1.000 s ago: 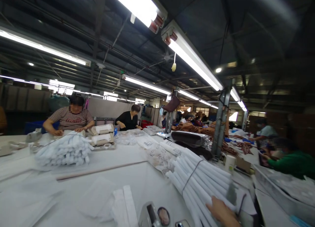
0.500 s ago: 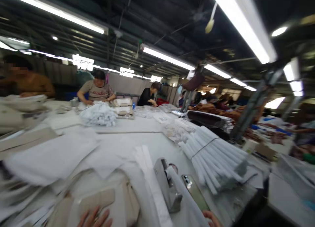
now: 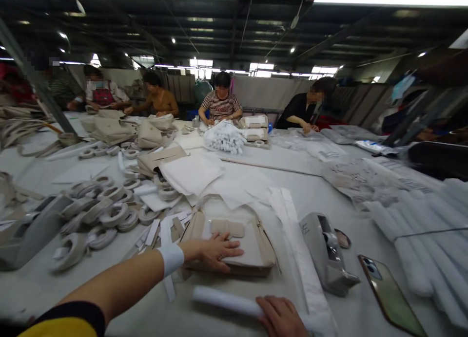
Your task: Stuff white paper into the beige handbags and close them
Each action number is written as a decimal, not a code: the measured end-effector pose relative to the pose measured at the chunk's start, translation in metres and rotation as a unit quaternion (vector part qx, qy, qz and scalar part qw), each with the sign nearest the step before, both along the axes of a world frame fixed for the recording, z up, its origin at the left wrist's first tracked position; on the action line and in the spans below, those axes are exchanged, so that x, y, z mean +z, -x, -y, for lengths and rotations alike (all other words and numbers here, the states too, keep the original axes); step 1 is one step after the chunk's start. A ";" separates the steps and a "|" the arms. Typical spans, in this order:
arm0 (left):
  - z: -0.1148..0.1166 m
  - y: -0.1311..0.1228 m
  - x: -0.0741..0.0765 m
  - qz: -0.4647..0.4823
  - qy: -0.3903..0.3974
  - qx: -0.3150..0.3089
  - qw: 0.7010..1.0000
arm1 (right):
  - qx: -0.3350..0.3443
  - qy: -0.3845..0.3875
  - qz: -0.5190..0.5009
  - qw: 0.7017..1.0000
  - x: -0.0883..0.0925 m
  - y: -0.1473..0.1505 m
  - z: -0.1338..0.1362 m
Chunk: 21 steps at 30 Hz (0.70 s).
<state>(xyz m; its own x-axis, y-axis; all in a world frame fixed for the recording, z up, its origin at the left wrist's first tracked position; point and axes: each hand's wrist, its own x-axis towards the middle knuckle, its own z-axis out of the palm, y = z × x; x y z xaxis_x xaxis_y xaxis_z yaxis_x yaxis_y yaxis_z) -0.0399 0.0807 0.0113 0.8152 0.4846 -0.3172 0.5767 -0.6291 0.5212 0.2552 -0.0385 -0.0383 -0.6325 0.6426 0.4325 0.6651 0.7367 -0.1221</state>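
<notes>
A beige handbag (image 3: pixel 268 254) lies flat in front of me, with a white sheet (image 3: pixel 252 232) over its front and a beige flap or tab (image 3: pixel 234 228) showing. My left hand (image 3: pixel 219 252) rests on it, palm down and fingers spread. A white wrap (image 3: pixel 171 259) circles that wrist. Nearer to me, my right hand (image 3: pixel 281 317) has its fingers curled around one end of a white foam roll (image 3: pixel 223 298), which lies crosswise before the bag. To the right stand a grey tape dispenser (image 3: pixel 325 259) and a phone (image 3: pixel 391 293).
Left of the bag are piled beige strap rolls (image 3: pixel 113 213) and a grey bin-like object (image 3: pixel 32 230). A bundle of white foam rolls (image 3: pixel 420 230) lies at right. White strips (image 3: pixel 300 249) run beside the dispenser. Several co-workers sit across the table, one in a striped shirt (image 3: pixel 221 105).
My view has swung left and down. The white roll, earlier beside the tape dispenser, now lies before the bag in my right hand. My left hand stays on the bag.
</notes>
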 end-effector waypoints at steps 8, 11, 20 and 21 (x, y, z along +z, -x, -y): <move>-0.015 0.001 0.013 0.002 0.065 -0.018 0.998 | -0.072 -0.154 -0.070 0.983 -0.029 0.070 -0.026; -0.016 0.001 0.012 0.005 0.066 -0.015 0.998 | -0.058 -0.171 -0.103 0.978 -0.039 0.081 -0.034; -0.006 -0.003 0.012 0.008 0.053 0.005 0.999 | -0.076 -0.217 -0.122 0.966 -0.040 0.093 -0.034; -0.006 -0.004 0.011 0.004 0.046 0.006 0.999 | -0.083 -0.226 -0.115 0.964 -0.039 0.094 -0.034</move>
<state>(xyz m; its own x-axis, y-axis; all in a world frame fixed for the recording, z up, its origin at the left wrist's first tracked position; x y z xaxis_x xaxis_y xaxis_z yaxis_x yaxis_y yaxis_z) -0.0359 0.0862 0.0225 0.8124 0.4632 -0.3541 0.5792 -0.5707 0.5821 0.1609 -0.0040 -0.0777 -0.3910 0.4391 0.8089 0.7715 0.6356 0.0278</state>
